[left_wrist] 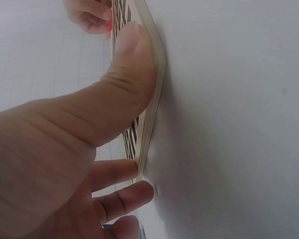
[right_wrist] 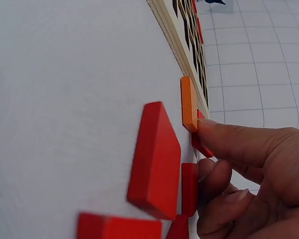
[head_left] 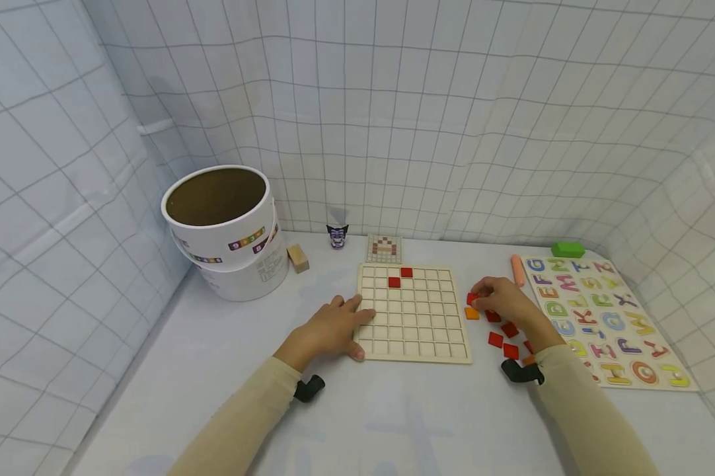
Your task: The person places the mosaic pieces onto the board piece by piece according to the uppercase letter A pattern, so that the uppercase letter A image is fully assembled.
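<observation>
A wooden grid board point(head_left: 417, 357) lies flat in the middle of the table, with two red tiles point(head_left: 394, 282) in its upper cells. My left hand point(head_left: 332, 330) rests at the board's left edge, fingers spread; in the left wrist view the thumb point(left_wrist: 132, 74) lies along the rim. Right of the board, my right hand point(head_left: 505, 302) pinches a red square tile point(right_wrist: 203, 145) between thumb and fingers. An orange tile point(right_wrist: 188, 104) lies just beside the thumb. Several more red tiles point(right_wrist: 157, 162) are scattered under and near this hand, some partly hidden by it.
A small pattern card point(head_left: 384, 249) stands behind the board, near a purple figurine point(head_left: 337, 237). Left are a wooden block point(head_left: 298, 258) and a white bucket point(head_left: 244, 271). To the right lie an alphabet board point(head_left: 625, 317), an orange stick point(head_left: 517, 270) and a green block point(head_left: 568, 250).
</observation>
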Motion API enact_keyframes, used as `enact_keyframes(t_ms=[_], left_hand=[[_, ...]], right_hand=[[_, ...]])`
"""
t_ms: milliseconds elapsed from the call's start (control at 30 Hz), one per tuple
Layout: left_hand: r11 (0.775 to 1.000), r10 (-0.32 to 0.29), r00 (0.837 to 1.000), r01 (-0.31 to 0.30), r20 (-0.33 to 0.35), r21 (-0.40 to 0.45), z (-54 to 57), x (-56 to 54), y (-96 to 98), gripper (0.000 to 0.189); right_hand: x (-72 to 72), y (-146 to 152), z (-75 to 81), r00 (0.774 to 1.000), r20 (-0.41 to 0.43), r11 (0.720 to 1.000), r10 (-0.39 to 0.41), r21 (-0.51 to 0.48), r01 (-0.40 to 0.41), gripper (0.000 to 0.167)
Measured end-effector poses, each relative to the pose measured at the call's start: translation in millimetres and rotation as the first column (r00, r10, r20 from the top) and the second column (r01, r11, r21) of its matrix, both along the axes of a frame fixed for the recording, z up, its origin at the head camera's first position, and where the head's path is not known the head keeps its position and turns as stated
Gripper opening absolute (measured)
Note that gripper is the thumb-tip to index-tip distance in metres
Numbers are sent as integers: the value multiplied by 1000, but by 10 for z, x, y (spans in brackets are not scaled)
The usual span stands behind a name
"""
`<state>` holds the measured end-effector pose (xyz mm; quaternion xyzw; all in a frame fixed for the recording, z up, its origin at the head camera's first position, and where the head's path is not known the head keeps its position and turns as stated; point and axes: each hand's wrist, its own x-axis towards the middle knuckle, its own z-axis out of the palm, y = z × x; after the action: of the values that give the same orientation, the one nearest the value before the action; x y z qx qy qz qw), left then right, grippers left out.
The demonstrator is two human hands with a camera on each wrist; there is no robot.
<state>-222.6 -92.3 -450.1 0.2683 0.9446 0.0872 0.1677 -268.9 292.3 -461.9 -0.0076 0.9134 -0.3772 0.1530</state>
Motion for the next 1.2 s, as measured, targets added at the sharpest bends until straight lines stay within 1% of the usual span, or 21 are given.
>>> enact_keyframes(t_ms=[133,233,333,433,600,700,800,867,933,1000,1067,1133,1200], left_hand=[[1000,-9,1000,9,-10,0,8,-2,15,91],[1000,-14,1000,14,-25,6,1,4,24,90],[1000,-13,999,14,-38,12,-12,13,30,90],[1000,-11,999,11,-42,4,-13,26,37,89],[1000,-5,999,4,-40,-4,8,47,50,88],[1000,-7,999,7,-39,-9,7,51,51,89],[1000,-11,999,10,-34,-10,12,49,38,89],[1000,-3,999,3,-32,-6,21,43,21,89],[1000,6,1000,-6,-30,-3,28,33,5,89],[1000,9,1000,-9,-28,0,31,21,-5,89],[1000,0,1000,0,-23,3,33,14,-6,89],[1000,-15,1000,16,-26,2,32,12,-1,89],[1000,-27,999,27,-31,-2,33,11,9,89]], right_hand=[[5,27,5,1000,8,999,-15,-41,16,30],[1,77,-12,998,34,994,-46,-100,50,36],[-5,149,-43,996,57,982,-67,-174,76,41],[-5,183,-38,994,78,962,-74,-258,92,45],[-18,121,3,991,61,906,-116,-402,131,46],[-64,-8,20,992,53,880,-118,-457,129,48],[-130,-259,39,994,59,853,-96,-509,112,50],[-174,-494,50,996,61,837,-61,-540,84,50],[-207,-752,51,999,50,832,-4,-554,31,49],[-226,-999,46,998,43,832,54,-554,-22,47],[-237,-1208,26,994,40,847,99,-527,-63,43],[-238,-1371,15,992,33,876,124,-473,-93,38],[-233,-1505,20,991,10,915,130,-386,-116,33]])
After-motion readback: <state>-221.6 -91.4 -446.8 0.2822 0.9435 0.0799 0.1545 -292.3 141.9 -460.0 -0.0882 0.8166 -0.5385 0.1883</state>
